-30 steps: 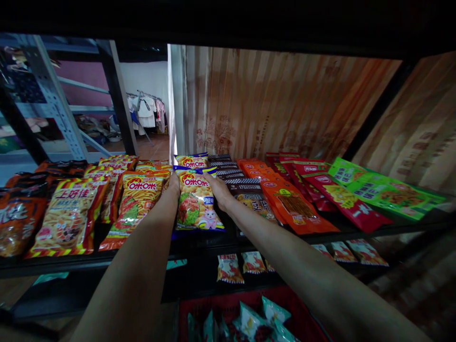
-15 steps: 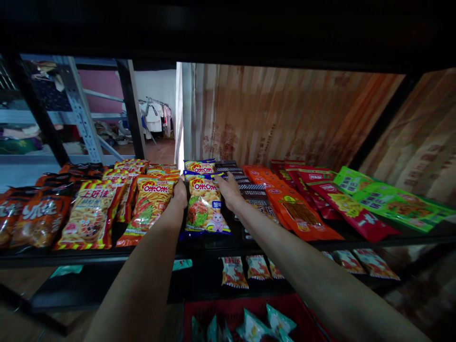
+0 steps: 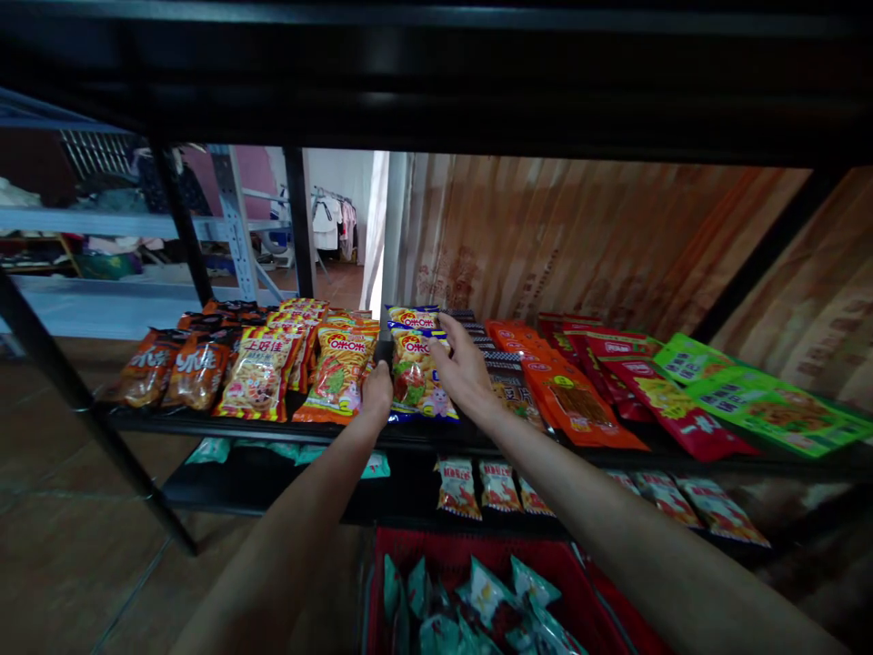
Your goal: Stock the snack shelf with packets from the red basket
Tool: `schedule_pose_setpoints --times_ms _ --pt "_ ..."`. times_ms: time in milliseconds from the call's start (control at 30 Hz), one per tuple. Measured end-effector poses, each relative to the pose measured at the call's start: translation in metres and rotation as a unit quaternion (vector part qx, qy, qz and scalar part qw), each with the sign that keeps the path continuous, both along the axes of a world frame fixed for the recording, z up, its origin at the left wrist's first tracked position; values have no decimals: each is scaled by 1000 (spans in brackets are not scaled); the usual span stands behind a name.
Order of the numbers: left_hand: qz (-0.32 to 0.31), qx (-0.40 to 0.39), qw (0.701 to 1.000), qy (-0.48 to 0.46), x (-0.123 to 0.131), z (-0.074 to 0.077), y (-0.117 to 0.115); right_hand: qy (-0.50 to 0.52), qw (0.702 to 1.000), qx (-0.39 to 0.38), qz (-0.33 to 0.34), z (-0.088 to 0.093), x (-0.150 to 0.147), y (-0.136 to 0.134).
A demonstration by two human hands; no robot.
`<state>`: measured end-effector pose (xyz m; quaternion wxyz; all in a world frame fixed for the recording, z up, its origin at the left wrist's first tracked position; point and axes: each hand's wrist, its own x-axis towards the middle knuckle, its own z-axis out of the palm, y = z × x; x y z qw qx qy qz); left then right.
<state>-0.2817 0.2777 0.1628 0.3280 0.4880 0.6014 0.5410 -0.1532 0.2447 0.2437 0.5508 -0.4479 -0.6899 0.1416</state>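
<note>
A blue-edged yellow snack bag leans on the middle of the shelf, with a matching snack bag behind it. At its right side is my right hand, thumb on the front bag's edge and fingers by the rear bag's top, gripping the side. My left hand is closed low at the left edge. A small dark piece rises above its fingers; I cannot make out what it is. Left of that hand leans an orange-edged snack bag.
Brown snack bags and red-yellow bags line the left. Orange packets, red packets and green packets lie right. Small packets sit on the shelf below, above a red crate. A black upper shelf hangs overhead.
The view has pulled back and turned left. My left hand has dropped lower along the bag's edge, and the dark piece now shows above it. My right hand remains at the bag's right side.
</note>
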Motion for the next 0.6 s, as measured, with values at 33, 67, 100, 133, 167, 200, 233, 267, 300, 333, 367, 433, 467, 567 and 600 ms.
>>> schedule_pose_setpoints --times_ms 33,67,100,133,167,200,233,267,300,333,367,433,467,567,600 --pt "-1 6 1000 10 -3 2 -18 2 1000 -7 17 0 -5 -8" --pt "-3 20 1000 17 -8 5 -36 5 999 -18 33 -2 -11 -14" --pt "-4 38 999 24 -13 6 -53 6 998 -35 45 -5 -17 -20" --pt "-3 86 995 42 -21 8 -67 6 997 -56 53 -9 -25 -25" --pt "6 127 990 58 -30 10 -79 6 995 -83 59 -15 -33 -28" --pt "19 156 985 78 -40 11 -87 8 991 -115 63 -22 -42 -30" --pt "47 175 978 104 -51 12 -90 12 986 -150 65 -29 -52 -29" --pt "77 180 972 133 -63 12 -90 21 980 -185 65 -37 -62 -26" --pt "103 172 966 163 -74 12 -86 32 975 -212 63 -44 -73 -21" --pt "122 158 961 190 -85 12 -79 41 971 -228 61 -51 -82 -15" --pt "132 140 958 211 -93 11 -71 49 969 -233 61 -56 -91 -7" --pt "131 108 957 236 -105 8 -54 58 971 -225 61 -61 -105 9" --pt "122 97 958 240 -108 6 -47 60 972 -221 60 -61 -109 15" --pt "94 51 968 226 -110 5 -34 64 969 -236 38 -54 -115 28" --pt "89 36 972 216 -109 7 -31 66 967 -245 30 -51 -115 29"
